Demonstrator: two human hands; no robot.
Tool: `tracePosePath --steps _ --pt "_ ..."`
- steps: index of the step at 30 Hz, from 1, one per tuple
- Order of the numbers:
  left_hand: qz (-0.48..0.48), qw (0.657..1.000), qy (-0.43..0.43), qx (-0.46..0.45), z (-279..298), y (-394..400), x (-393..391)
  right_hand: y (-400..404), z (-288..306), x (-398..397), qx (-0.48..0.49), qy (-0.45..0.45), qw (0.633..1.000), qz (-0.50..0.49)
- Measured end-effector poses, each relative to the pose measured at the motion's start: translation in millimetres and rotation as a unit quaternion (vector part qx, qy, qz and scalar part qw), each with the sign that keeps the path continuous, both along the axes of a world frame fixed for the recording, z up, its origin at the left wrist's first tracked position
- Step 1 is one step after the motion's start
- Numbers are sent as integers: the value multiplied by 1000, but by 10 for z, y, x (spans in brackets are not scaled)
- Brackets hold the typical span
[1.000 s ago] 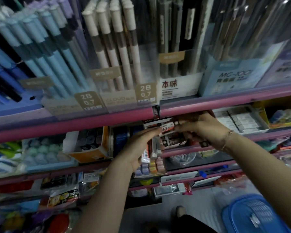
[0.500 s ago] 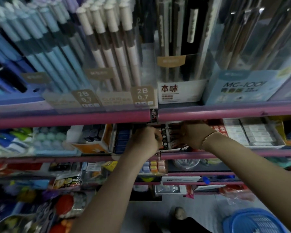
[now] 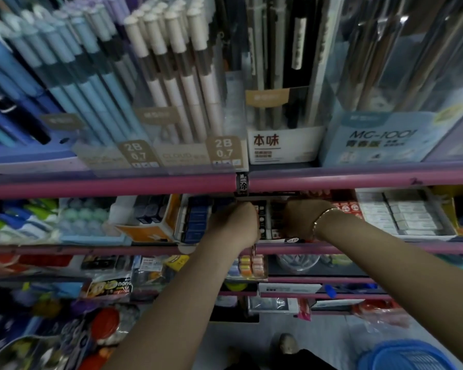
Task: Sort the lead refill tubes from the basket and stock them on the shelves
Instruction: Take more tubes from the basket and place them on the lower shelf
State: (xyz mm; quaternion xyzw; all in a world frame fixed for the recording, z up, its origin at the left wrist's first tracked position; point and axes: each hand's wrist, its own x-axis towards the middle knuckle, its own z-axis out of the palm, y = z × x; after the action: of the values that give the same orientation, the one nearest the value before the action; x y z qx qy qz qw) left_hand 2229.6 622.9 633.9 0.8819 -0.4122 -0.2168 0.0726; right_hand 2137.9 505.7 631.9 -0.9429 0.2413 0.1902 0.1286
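Black lead refill tubes (image 3: pixel 263 222) stand packed in a row on the middle shelf, just under the pink shelf rail (image 3: pixel 118 186). My left hand (image 3: pixel 235 225) is curled against their left side, knuckles toward me. My right hand (image 3: pixel 301 218), with a gold bracelet at the wrist, reaches in on their right side, and its fingers are hidden inside the shelf. Whether either hand holds a tube is hidden. The blue basket (image 3: pixel 406 356) sits on the floor at the bottom right, partly behind my right forearm.
Boxes of 2B 0.7 pencils (image 3: pixel 171 89) fill the shelf above. Beside the tubes are blue packs (image 3: pixel 198 220), an orange box (image 3: pixel 150 222), red packs (image 3: pixel 350 208) and a tray of white erasers (image 3: pixel 404 214). Lower shelves hold tapes and bagged goods. A shoe (image 3: pixel 288 343) stands on the floor.
One second ago both hands held a small red-and-white pack in front of the shelf. Both hands have since pushed deeper into the shelf among the tubes, and the pack is out of sight.
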Motion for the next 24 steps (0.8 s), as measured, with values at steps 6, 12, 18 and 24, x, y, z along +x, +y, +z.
tracePosePath --steps 6,12,18,24 --pt "94 934 284 -193 238 92 18 -128 290 -218 730 -349 489 -326" --pt "100 880 417 -202 298 125 -258 89 332 -177 746 -467 362 -308" --pt "239 798 519 -192 187 286 -275 133 259 -338 655 -377 573 -317" --pt "289 780 518 -200 167 381 -272 104 181 -502 655 -338 578 -350"
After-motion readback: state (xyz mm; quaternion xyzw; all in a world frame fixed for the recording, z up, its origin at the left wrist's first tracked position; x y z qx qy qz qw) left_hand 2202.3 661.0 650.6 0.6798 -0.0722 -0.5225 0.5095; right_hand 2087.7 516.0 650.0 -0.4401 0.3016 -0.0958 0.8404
